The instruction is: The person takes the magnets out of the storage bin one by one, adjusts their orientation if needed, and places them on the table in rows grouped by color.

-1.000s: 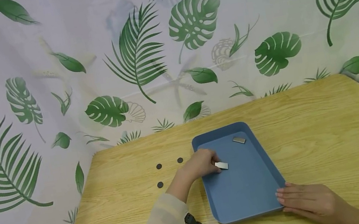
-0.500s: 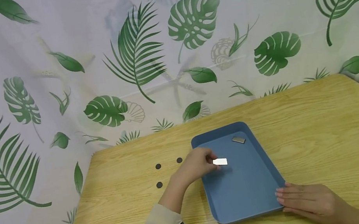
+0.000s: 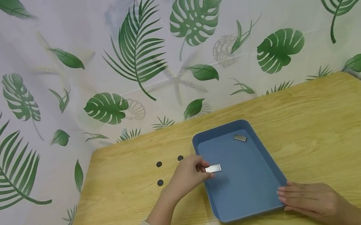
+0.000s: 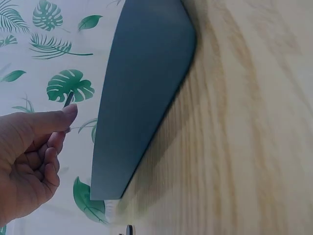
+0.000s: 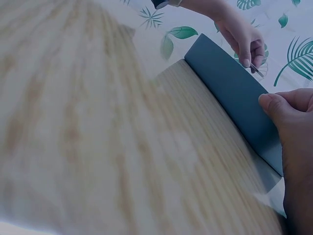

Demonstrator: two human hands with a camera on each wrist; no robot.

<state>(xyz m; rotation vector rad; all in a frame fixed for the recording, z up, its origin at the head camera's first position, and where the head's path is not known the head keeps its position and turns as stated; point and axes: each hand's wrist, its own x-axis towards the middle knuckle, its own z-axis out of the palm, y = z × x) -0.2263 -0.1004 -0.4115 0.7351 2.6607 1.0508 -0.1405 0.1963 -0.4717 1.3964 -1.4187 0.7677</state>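
Observation:
My left hand [image 3: 188,175] pinches a small flat silver rectangular piece [image 3: 214,168] between thumb and fingers. It is held above the left part of a blue tray [image 3: 247,192]. In the left wrist view, the piece [image 4: 69,99] shows edge-on past the thumb. A similar grey metal piece [image 3: 240,138] lies in the tray near its far right corner. At the near right corner, my right hand [image 3: 310,200] touches the tray with straight fingers. The right wrist view shows that thumb [image 5: 274,105] against the tray's outer wall [image 5: 230,83].
Several small items lie about: three black discs, one [image 3: 159,164] at the back, one [image 3: 160,182] nearer, one [image 3: 180,158] beside the left hand. The wooden table [image 3: 331,135] meets a leaf-patterned cloth [image 3: 170,50] behind and at the sides.
My left hand has drawn left and slightly nearer with the silver piece, toward the tray's left edge. The right hand keeps its place at the tray's corner. The other metal piece has not moved.

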